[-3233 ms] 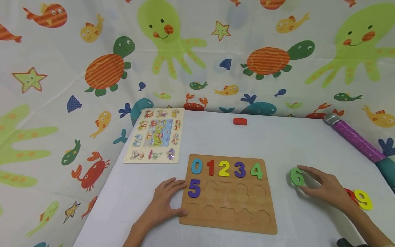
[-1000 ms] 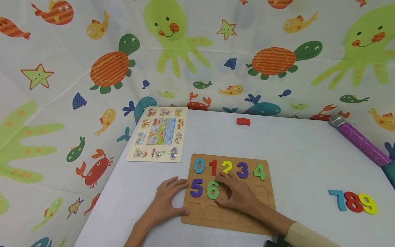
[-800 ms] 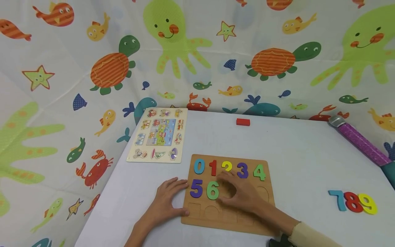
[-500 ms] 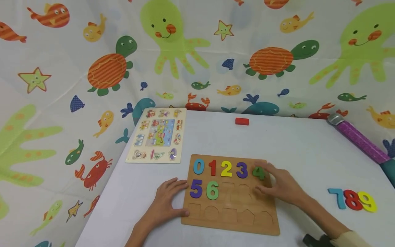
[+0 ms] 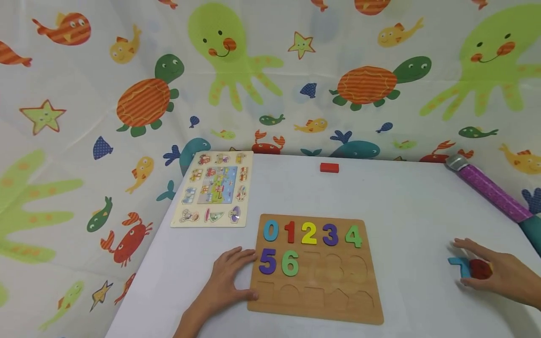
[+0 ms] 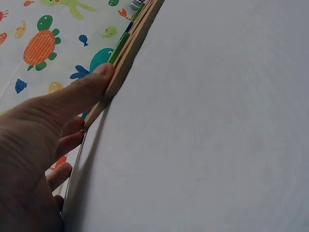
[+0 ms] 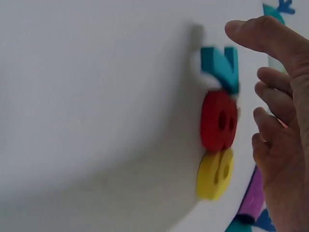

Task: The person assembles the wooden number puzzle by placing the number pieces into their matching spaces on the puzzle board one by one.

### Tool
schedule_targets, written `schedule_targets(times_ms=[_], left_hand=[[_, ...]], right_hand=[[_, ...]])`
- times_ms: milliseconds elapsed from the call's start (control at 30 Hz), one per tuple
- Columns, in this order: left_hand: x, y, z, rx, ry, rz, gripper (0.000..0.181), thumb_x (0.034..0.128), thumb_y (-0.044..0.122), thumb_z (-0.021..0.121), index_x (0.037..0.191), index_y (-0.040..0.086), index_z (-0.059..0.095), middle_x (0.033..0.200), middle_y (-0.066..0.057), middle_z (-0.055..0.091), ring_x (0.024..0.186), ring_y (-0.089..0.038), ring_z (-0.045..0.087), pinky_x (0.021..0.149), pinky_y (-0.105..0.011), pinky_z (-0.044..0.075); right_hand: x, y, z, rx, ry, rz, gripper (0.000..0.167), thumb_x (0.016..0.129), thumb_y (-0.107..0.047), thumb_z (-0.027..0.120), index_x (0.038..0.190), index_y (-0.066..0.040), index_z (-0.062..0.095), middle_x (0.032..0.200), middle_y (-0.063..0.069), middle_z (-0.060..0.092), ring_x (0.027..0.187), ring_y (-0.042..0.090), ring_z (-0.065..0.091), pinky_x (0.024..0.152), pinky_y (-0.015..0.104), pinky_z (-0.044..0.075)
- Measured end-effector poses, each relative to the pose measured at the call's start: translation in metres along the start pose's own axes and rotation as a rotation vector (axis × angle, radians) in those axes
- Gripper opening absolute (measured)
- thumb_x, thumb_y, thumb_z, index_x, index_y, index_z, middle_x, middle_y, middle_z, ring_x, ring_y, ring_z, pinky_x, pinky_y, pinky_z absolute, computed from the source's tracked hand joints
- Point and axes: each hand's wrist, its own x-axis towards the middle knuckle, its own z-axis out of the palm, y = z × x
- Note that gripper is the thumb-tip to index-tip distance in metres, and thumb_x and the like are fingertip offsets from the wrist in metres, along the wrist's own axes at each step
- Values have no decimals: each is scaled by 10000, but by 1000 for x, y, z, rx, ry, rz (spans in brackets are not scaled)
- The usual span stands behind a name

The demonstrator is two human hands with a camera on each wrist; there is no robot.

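A brown wooden number board [image 5: 317,300] lies on the table with 0, 1, 2, 3, 4, 5 and a green 6 [image 5: 289,263] in its recesses. My left hand [image 5: 224,281] rests at the board's left edge, thumb and fingertips spread against it; the left wrist view shows the thumb on the board's side. Over at the right, my right hand [image 5: 503,274] hovers around the loose numbers with thumb and fingers apart. A blue 7 [image 7: 221,67], a red 8 [image 7: 218,121] and a yellow 9 [image 7: 215,174] lie in a row there, the 9 mostly hidden in the head view.
A picture puzzle board [image 5: 179,213] lies at the back left. Near the back edge sits a small red block [image 5: 329,167]. A purple glittery tube [image 5: 492,190] with a silver end lies along the right side. Behind the table hangs a curtain [image 5: 262,56] printed with sea animals.
The green 6 went from my right hand into the board's second row. My right hand then let go and moved right to the loose numbers. My left hand stayed at the board.
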Motion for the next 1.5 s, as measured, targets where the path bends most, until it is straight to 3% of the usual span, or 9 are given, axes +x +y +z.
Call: schedule_targets(times_ms=[200,533,767,1033,1300,1500], left_hand=[[0,2,-1,1,0,-3,890,642,662,809,1397,252,574,1464,148,468,1432,-225,252,1127,-567,139],[-1,0,3,-4,16,7,886,640,670,803,1393,261,575,1460,158,468,1428,-231,258,1122,-573,151],[-2,2,2,-11,8,1,876,645,647,815,1389,248,579,1459,137,476,1427,-244,263,1122,-582,147],[-1,1,2,-1,-2,-13,888,640,652,814,1396,255,572,1463,139,470,1429,-238,258,1130,-568,150],[-2,0,2,1,1,-13,886,637,659,811,1390,257,576,1462,147,468,1429,-243,256,1125,-576,155],[-1,1,1,5,4,-2,889,642,652,814,1397,249,571,1466,147,464,1429,-236,255,1128,-562,148]], right_hand=[[-10,16,7,-35,-26,72,923,703,-470,853,1379,-13,421,1332,417,381,1148,660,346,800,763,388],[-11,20,12,-46,-3,101,886,710,-484,845,1348,-3,463,1329,454,340,1092,717,343,759,778,384],[-11,17,14,-41,-4,107,873,738,-513,820,1362,-19,459,1310,454,345,1047,720,375,719,737,456],[-10,12,16,9,43,99,935,775,-500,804,1440,12,391,1356,448,335,1094,698,360,784,760,407],[2,-26,21,139,309,-34,840,741,-324,881,1429,-45,487,1311,361,510,991,581,540,728,701,479],[21,-79,25,289,384,-76,789,769,-314,867,1449,-132,511,1384,250,527,1157,557,506,873,601,489]])
